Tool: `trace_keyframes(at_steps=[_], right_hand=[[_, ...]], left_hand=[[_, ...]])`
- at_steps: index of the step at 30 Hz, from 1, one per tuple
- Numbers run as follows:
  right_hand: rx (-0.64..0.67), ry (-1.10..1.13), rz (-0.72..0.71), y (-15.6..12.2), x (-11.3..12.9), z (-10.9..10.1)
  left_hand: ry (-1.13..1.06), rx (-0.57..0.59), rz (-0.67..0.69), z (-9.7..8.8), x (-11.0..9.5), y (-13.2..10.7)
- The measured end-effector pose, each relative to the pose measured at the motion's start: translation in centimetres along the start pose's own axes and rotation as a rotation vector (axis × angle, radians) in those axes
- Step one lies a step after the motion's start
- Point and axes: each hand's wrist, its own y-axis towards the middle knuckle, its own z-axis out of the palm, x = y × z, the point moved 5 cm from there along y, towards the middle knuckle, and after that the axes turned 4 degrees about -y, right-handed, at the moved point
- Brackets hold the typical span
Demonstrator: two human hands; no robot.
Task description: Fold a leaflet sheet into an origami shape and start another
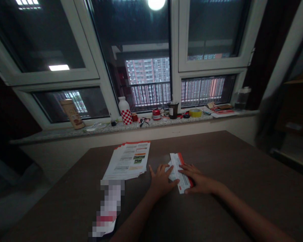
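A folded leaflet (178, 165), white with a red edge, lies on the dark brown table (232, 168) in front of me. My left hand (161, 179) rests flat on its left side, fingers spread and thumb over the paper. My right hand (198, 178) presses on its right side with fingers stretched out along the red edge. Both hands touch the leaflet and pin it to the table. A stack of printed leaflets (128, 160) lies to the left of my left hand.
A blurred-out object (108, 208) lies near the table's front left. The stone windowsill (65, 132) behind holds a checkered bottle (125, 111), a brown carton (72, 113), a red can (156, 114), a dark cup (173, 110), yellow tape (195, 112) and a jar (241, 98).
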Motion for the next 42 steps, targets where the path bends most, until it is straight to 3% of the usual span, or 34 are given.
trace_keyframes(at_steps=[9, 25, 42], right_hand=[[-0.059, 0.037, 0.037, 0.33, -0.43, 0.02], [-0.144, -0.023, 0.04, 0.53, -0.35, 0.22], [-0.02, 0.029, 0.02, 0.18, -0.35, -0.23]], left_hand=[[0.002, -0.037, 0.021, 0.16, -0.06, -0.1], [0.008, 0.0, 0.031, 0.4, -0.03, -0.19], [-0.002, 0.017, 0.029, 0.59, 0.21, -0.22]])
